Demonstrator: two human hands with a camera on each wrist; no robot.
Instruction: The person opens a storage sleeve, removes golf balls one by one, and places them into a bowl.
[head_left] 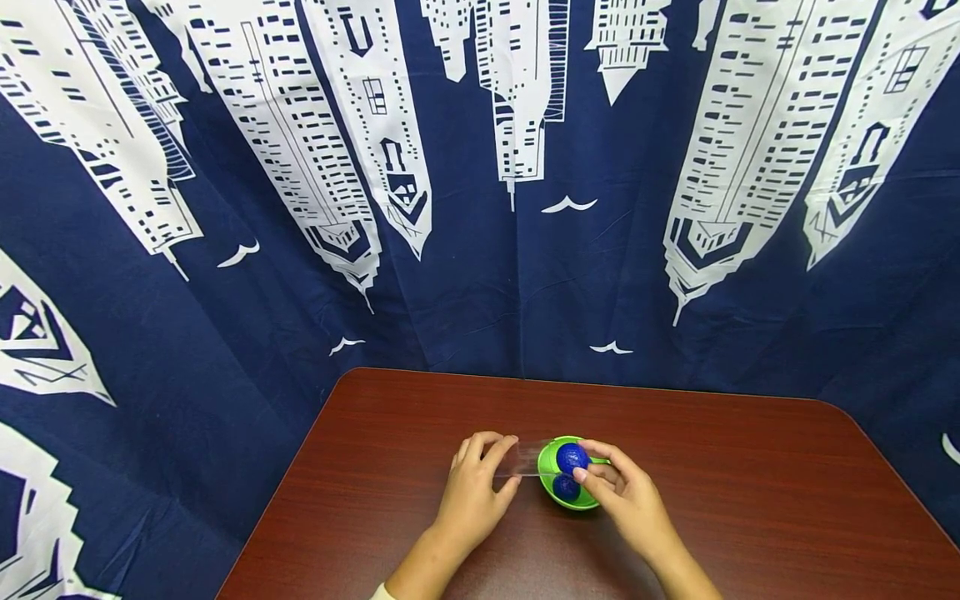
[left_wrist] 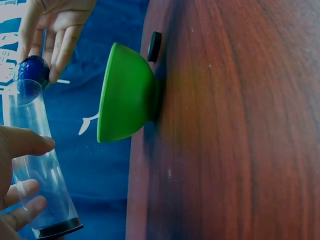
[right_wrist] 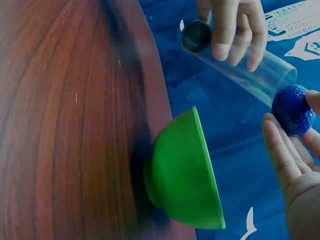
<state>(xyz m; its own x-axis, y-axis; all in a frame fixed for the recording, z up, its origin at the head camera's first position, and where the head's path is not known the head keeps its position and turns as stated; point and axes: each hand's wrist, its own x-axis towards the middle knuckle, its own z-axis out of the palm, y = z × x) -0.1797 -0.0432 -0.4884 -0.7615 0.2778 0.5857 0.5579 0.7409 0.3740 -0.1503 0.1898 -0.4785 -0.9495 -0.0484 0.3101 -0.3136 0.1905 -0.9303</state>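
Note:
My left hand (head_left: pixel 472 492) grips a clear plastic tube (left_wrist: pixel 42 160) between thumb and fingers. A black cap (left_wrist: pixel 59 228) closes one end of the tube, and its open end points toward my right hand (head_left: pixel 633 504). That hand pinches a dimpled blue golf ball (right_wrist: pixel 293 110) at the tube's mouth; in the wrist views the ball looks up against the rim. Below both hands a green bowl (right_wrist: pixel 175 172) stands on the table. A second blue ball (head_left: pixel 566 487) lies in the bowl, seen only in the head view.
A small black disc (left_wrist: pixel 155 47) lies on the table beside the bowl in the left wrist view. The brown wooden table (head_left: pixel 750 483) has rounded far corners. Behind it hangs a dark blue cloth (head_left: pixel 480 308) printed with white buildings and birds.

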